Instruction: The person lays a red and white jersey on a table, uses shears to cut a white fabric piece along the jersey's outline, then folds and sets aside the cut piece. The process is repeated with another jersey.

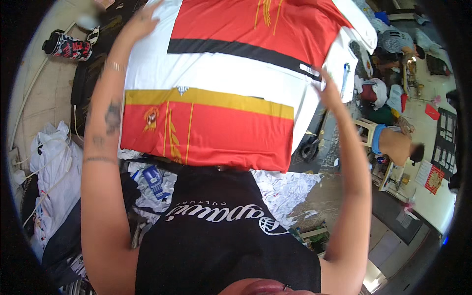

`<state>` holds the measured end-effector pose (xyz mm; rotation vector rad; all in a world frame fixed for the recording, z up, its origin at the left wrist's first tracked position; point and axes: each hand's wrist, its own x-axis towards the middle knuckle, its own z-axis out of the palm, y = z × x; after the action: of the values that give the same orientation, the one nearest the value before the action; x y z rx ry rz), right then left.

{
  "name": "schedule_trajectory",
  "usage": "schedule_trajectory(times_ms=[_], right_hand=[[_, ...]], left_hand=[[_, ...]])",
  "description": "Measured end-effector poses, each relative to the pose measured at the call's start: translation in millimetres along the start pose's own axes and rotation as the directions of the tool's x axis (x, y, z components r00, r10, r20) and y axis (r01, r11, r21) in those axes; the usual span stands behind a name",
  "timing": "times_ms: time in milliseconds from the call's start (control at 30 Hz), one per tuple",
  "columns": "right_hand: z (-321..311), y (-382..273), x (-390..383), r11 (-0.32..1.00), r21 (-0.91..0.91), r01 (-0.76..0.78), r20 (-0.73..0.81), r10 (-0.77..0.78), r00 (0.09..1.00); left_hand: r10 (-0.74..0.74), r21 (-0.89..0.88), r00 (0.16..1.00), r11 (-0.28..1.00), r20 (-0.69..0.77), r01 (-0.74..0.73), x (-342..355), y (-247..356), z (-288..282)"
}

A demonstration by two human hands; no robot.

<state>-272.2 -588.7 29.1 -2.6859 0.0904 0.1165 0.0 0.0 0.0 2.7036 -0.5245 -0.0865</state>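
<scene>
A red, white, yellow and black jersey (216, 83) lies spread flat in front of me, with its red lower part folded toward me. My left hand (140, 22) rests on its far left white edge, fingers spread. My right hand (327, 88) is at the garment's right edge, beside the end of the black stripe, fingers on the cloth. Whether either hand pinches the fabric is unclear.
A printed can-shaped bottle (66, 45) lies at the far left. White plastic bags (51, 167) sit at my lower left. Crumpled packaging (282, 189) lies under the jersey's near edge. A seated person (398, 145) works at the right among clothes and a stool (366, 129).
</scene>
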Motion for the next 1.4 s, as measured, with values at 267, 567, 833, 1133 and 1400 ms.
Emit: schedule_trajectory(times_ms=[267,567,833,1133,1400], right_hand=[[66.2,9.1,-253.0,0.963,-0.253,0.088,0.153,-0.050,0.987],[34.0,93.1,-238.5,0.901,-0.088,-0.425,0.125,0.433,0.892],[-13.1,173.5,-278.1,0.175,0.766,-0.618,0.592,0.180,0.785],[-73.6,183.8,-182.0,0.845,0.367,-0.390,0.918,-0.260,0.300],[-12.9,114.9,-152.0,0.960,0.183,-0.211,0.896,-0.074,0.437]], left_hand=[[-0.393,0.323,0.903,0.843,-0.176,0.430,-238.0,15.4,99.8],[-0.203,0.217,0.890,0.926,-0.408,0.311,-168.2,50.3,119.3],[0.316,-0.139,0.946,0.936,-0.076,-0.324,-294.6,423.5,230.0],[0.006,-0.187,0.934,0.979,-0.358,-0.078,-336.7,454.9,249.9],[-0.021,-0.178,0.923,0.983,-0.385,-0.052,-349.9,461.2,271.7]])
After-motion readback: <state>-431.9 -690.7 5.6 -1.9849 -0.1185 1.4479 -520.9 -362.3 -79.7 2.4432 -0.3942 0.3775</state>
